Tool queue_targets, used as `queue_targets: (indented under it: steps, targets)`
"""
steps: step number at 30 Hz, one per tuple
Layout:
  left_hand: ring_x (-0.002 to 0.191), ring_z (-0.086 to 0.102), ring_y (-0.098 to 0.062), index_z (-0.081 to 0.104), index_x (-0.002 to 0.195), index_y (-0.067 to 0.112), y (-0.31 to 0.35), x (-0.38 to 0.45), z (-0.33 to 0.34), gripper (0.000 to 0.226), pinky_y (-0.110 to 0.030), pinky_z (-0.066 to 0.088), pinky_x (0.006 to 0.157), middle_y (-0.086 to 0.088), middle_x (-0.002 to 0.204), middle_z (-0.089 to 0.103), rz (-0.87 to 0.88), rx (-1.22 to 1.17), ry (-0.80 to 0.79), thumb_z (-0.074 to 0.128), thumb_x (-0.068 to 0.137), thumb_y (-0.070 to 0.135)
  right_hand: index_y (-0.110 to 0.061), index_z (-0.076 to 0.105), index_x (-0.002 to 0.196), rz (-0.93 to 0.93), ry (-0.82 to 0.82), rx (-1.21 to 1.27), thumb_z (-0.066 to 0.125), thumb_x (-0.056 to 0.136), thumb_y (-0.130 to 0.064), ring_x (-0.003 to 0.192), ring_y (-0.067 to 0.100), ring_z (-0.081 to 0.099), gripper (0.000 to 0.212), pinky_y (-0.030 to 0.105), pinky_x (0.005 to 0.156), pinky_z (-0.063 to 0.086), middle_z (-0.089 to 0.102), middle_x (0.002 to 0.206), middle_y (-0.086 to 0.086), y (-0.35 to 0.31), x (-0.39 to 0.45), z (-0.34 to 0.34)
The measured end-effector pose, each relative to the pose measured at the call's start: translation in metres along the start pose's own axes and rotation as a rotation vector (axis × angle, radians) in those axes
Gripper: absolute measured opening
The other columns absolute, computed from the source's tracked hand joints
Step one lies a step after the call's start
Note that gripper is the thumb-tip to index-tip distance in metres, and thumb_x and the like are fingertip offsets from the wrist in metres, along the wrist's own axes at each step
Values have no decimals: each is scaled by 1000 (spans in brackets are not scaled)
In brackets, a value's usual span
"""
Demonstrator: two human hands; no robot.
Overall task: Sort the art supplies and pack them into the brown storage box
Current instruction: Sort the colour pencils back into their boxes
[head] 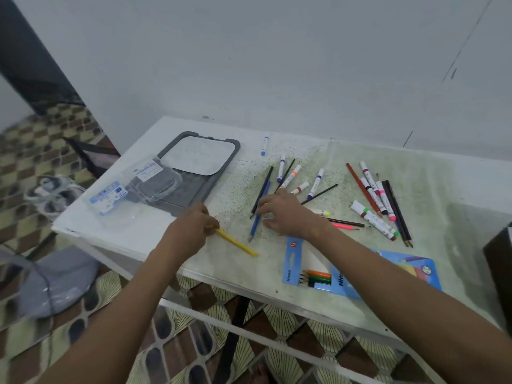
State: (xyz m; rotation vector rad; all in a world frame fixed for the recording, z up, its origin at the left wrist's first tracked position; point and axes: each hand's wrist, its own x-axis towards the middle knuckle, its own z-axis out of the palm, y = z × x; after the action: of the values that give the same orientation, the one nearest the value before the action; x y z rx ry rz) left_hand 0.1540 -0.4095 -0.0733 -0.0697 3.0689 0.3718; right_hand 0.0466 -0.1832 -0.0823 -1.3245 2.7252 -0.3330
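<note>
Left hand [191, 227] grips one end of a yellow pencil [237, 242] lying on the table [155, 239]. Right hand [288, 214], fingers spread and relaxed, rests over a blue pencil [259, 214] and a black pencil [261, 191]. Markers [372, 195] lie scattered to the right; a blue pencil pack [343, 281] sits near the front edge. A grey tray [194, 195] lies at left.
</note>
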Motion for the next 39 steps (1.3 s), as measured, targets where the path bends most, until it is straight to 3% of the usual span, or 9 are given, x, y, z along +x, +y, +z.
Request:
queue_targets:
  steps: [9,13,19,24,27,30,32,34,39]
  targets:
    - [108,48,-22,72,95,28,-14,-3,-16,12,-39,37,89,5,109,55,-46,165,135,67,87,22,-17,74,96,-102,81,33,70,84,-19,94,25,45,12,47,82,44,63,106,3,7,11,6]
    - [106,51,-20,70,94,28,-19,2,-30,12,-43,28,98,6,109,53,-141,203,192,65,87,19,-10,73,91,-129,233,184,69,83,-11,84,21,47,9,40,80,44,70,95,4,7,7,-4]
    - [75,57,-21,65,90,15,11,24,-32,10,-31,41,66,0,80,60,-115,-119,188,56,91,11,-9,71,98,-29,429,391,65,87,-9,85,13,46,12,9,77,33,68,88,3,5,-9,-32]
    - [71,54,-11,67,103,13,53,53,-16,15,-20,39,61,0,86,64,-107,-309,177,60,91,19,-10,73,95,98,569,557,70,84,-10,83,13,57,12,16,77,43,69,89,0,13,-34,-59]
    - [80,61,-26,70,102,5,71,69,-5,19,-27,45,73,-14,87,68,-138,-403,174,63,89,16,-9,72,96,183,539,585,70,85,-11,83,13,63,11,20,78,50,69,91,3,31,-52,-69]
    - [60,48,-28,60,64,8,85,80,4,24,-23,35,49,-15,60,49,-160,-367,148,59,87,14,-7,71,102,314,446,480,69,86,-13,86,21,63,17,34,82,51,66,93,6,55,-72,-70]
    - [57,53,-25,57,60,8,91,85,10,29,-23,36,46,-14,57,53,-174,-366,126,56,88,14,-7,71,105,383,355,406,68,87,-15,86,23,60,20,38,83,50,63,92,8,67,-85,-66]
    - [66,61,-31,66,69,4,94,89,15,25,-29,48,56,-18,66,62,-183,-372,108,55,88,16,-8,70,105,439,244,399,67,88,-16,85,21,59,19,34,80,49,61,92,4,72,-97,-62]
    - [69,60,-25,75,89,7,101,93,24,21,-25,44,63,-11,72,66,-166,-323,117,55,91,16,-13,70,95,502,91,371,67,88,-17,68,6,56,9,8,58,38,66,86,-2,85,-115,-54]
